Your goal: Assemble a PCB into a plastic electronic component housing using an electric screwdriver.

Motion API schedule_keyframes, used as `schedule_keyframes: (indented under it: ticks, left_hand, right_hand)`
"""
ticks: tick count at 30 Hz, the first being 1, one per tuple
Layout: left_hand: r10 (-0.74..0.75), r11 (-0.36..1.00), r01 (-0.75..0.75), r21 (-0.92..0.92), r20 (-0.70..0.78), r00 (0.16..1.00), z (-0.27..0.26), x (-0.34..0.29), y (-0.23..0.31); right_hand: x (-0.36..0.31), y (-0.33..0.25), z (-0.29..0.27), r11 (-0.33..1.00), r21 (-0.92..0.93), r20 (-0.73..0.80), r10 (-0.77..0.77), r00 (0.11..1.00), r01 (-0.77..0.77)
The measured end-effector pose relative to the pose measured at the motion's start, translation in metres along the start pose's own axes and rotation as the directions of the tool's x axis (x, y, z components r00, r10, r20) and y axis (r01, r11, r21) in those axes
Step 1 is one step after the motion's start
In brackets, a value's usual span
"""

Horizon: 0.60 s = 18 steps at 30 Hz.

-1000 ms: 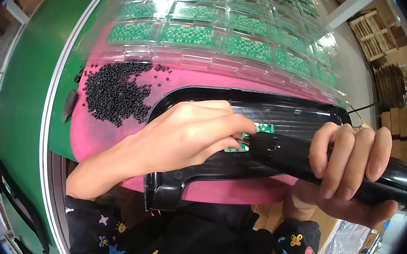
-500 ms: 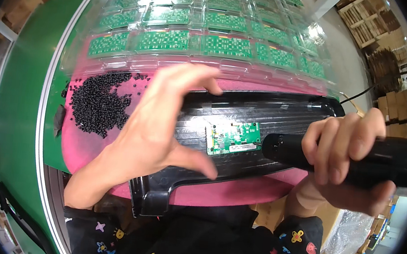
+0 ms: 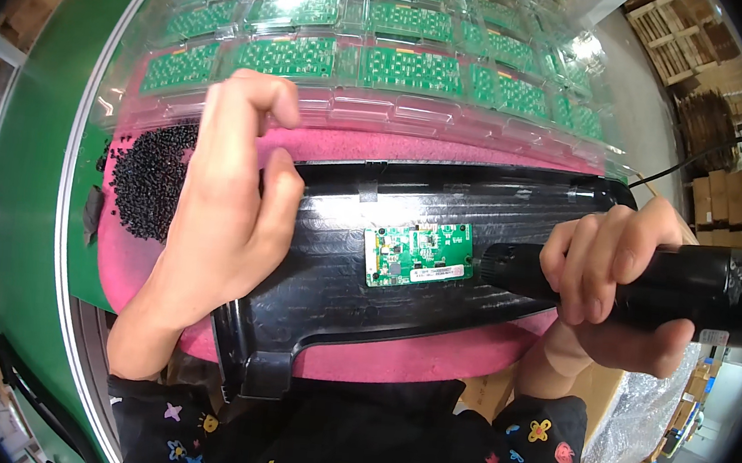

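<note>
My right hand (image 3: 612,277) is wrapped round a black electric screwdriver (image 3: 696,285) lying nearly level, its tip end pointing left at the right edge of a green circuit board (image 3: 418,252). The fine bit is too small to make out. That board, with a white connector and a white label strip, lies on a long black plastic housing (image 3: 338,295). Over the left end of the housing, my left hand (image 3: 232,191) has thumb and bent forefinger apart, with nothing visible between them. Its other fingers are mostly hidden. Left of it, a pile of small black screws (image 3: 145,183) is partly covered by the hand.
Beneath the housing is a pink mat (image 3: 430,358). Clear plastic trays (image 3: 347,109) with rows of green boards stand behind it. A small dark scrap (image 3: 92,215) lies left of the pile, on the green surface (image 3: 34,154). A black cable (image 3: 695,160) runs at the upper right.
My left hand has moved left, away from the board, and its fingers have drawn in. My right hand still holds the screwdriver beside the board's right edge. The view has shifted slightly.
</note>
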<state>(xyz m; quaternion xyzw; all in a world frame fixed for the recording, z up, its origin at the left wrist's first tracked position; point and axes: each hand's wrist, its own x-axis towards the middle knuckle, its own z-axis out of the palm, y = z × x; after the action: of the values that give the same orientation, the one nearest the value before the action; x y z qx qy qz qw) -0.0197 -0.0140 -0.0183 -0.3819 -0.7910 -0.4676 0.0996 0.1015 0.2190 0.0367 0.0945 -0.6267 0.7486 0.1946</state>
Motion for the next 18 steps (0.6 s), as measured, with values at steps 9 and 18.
schedule_keyframes:
  ticks: [9, 18]
  left_hand:
    - [-0.077, 0.971, 0.024, 0.237, 0.217, 0.973, 0.002, -0.003, 0.008]
    - [-0.021, 0.945, -0.086, 0.316, 0.319, 0.948, -0.009, -0.006, 0.011]
  right_hand:
    - [-0.002, 0.005, 0.013, 0.999, -0.038, -0.037, 0.005, 0.999, -0.006]
    - [0.006, 0.003, -0.001, 0.989, 0.111, 0.006, 0.098, 0.995, -0.098]
